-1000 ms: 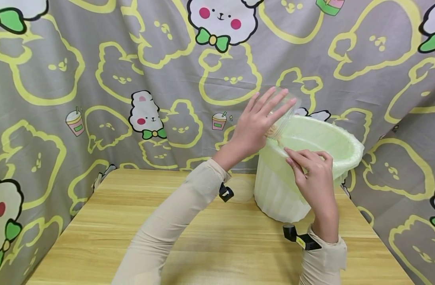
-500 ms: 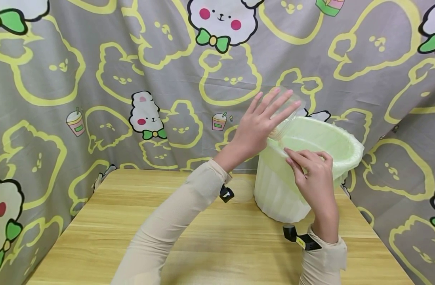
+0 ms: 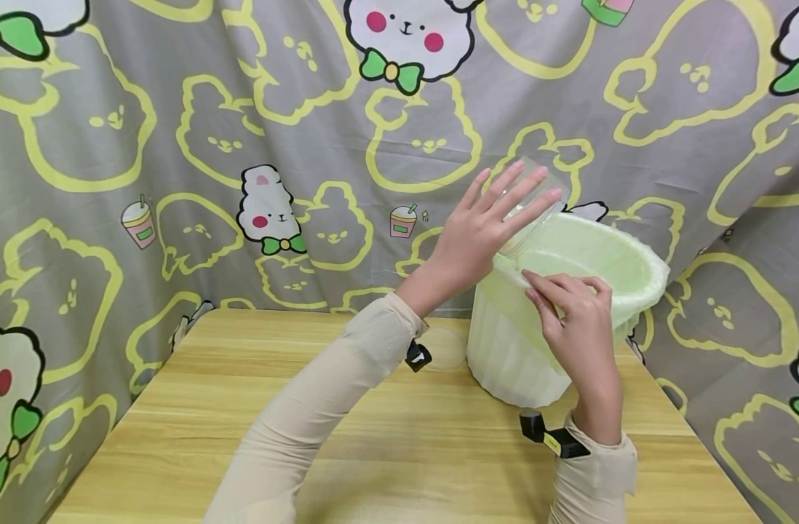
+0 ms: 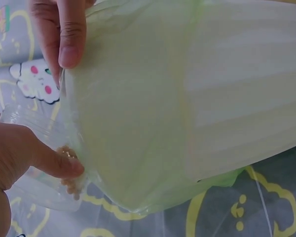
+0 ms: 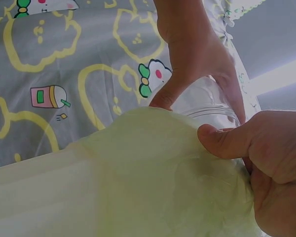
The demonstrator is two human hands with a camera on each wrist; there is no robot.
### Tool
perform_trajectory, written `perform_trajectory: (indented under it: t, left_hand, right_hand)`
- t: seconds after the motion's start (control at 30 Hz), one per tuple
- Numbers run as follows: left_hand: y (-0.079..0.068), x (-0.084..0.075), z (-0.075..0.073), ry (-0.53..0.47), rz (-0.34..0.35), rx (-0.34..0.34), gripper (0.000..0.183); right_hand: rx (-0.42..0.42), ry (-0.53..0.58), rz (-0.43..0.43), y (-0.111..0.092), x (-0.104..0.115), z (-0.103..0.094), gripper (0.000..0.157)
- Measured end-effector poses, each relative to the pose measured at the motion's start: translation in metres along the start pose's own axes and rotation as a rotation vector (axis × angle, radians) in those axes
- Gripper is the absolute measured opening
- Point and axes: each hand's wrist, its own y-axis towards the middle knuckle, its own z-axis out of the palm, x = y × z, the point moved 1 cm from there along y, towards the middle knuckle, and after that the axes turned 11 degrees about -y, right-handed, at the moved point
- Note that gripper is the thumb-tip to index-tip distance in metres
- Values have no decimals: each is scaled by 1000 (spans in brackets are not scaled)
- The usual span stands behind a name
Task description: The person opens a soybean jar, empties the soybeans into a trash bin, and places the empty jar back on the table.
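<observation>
A clear plastic container (image 4: 34, 190), tipped over, is held in my left hand (image 3: 471, 229) at the rim of the bin. Small tan bits (image 4: 75, 190) lie near its mouth, beside the left thumb. The bin is white and ribbed (image 3: 514, 356), with a pale green plastic liner (image 3: 645, 287) folded down over its rim. At the near edge of that rim, my right hand (image 3: 576, 313) pinches the liner between thumb and fingers. In the right wrist view, the left hand spans the container (image 5: 200, 98) between its thumb and fingers.
A clear round disc, like a lid (image 3: 444, 349), lies on the wooden table (image 3: 373, 451) left of the bin. Behind the table and along its sides hangs a grey patterned curtain (image 3: 334, 145), close to the bin.
My left hand has shifted slightly right, tilting the container further. Tan bits that showed through its wall in the head view no longer show there. The right hand has stayed in place.
</observation>
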Motion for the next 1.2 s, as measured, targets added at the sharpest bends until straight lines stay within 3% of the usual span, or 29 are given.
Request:
perform_trajectory:
  t: [0.57, 0.9, 1.2]
  left_hand:
    - [4, -3, 0, 127, 81, -3, 81]
    - [5, -2, 1, 118, 82, -2, 81]
    - [4, -1, 1, 80, 44, 27, 82]
  right_hand:
    - [-10, 7, -11, 0, 0, 0, 24]
    - [-10, 5, -9, 0, 1, 0, 24]
    - [-12, 4, -15, 0, 1, 0, 24]
